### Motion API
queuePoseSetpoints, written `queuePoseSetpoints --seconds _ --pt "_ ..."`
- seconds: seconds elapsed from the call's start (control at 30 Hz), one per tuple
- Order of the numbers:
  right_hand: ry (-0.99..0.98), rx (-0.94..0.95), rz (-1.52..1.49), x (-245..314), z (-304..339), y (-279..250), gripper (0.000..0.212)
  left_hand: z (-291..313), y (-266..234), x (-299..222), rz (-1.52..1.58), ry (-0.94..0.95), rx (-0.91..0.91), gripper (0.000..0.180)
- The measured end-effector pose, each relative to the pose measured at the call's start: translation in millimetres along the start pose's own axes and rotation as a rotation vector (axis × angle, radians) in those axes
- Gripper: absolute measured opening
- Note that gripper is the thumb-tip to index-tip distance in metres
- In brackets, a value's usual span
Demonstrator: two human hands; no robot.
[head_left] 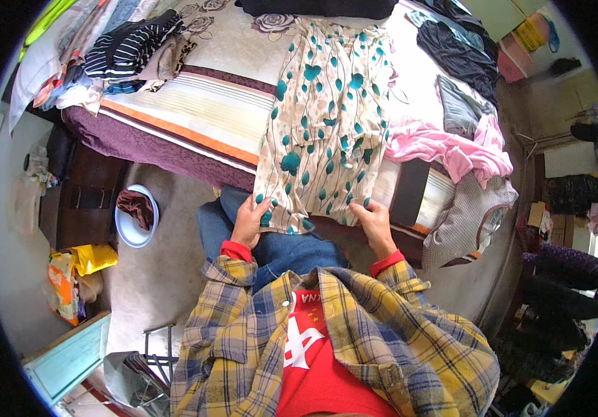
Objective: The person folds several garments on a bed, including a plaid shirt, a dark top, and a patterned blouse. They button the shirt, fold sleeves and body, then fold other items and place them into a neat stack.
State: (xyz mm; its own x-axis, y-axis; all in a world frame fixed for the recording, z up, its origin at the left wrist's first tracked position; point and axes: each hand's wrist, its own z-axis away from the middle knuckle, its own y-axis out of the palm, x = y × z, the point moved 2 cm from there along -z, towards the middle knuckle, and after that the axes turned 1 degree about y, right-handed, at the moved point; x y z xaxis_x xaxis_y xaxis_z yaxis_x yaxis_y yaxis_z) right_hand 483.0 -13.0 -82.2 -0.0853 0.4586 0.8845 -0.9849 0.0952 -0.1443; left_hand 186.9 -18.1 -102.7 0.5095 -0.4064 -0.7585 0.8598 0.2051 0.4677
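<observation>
A long cream garment (327, 125) printed with teal leaves and thin dark stems lies over the bed (195, 104), its near end hanging past the bed's edge toward me. I cannot tell whether it is a dress or trousers. My left hand (247, 221) pinches the lower left corner of its hem between thumb and fingers. On the other side my right hand (375, 226) grips the lower right corner the same way. Between the hands the hem sags a little, just above my knees. Some creases run across the cloth near its middle.
Heaped clothes (132, 52) lie at the bed's left. To the right are a pink garment (452, 147), a grey folded one (462, 104) and dark clothes (452, 52). A checked cloth (469, 219) hangs off the edge. On the floor stands a pale blue basin (137, 240) holding brown cloth.
</observation>
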Motion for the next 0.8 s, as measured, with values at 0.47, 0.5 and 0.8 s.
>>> queuePoseSetpoints --seconds 0.47,0.5,0.8 --pt "-0.251 0.189 -1.052 132 -108 -13 0.034 -126 106 -133 0.388 -0.002 0.142 0.046" --pt "-0.215 0.096 -0.977 131 -114 -16 0.043 -131 105 -133 0.306 0.029 0.045 0.053" --pt "-1.114 -0.234 0.62 107 -48 -13 0.046 -61 74 -79 -1.226 1.035 0.109 0.035"
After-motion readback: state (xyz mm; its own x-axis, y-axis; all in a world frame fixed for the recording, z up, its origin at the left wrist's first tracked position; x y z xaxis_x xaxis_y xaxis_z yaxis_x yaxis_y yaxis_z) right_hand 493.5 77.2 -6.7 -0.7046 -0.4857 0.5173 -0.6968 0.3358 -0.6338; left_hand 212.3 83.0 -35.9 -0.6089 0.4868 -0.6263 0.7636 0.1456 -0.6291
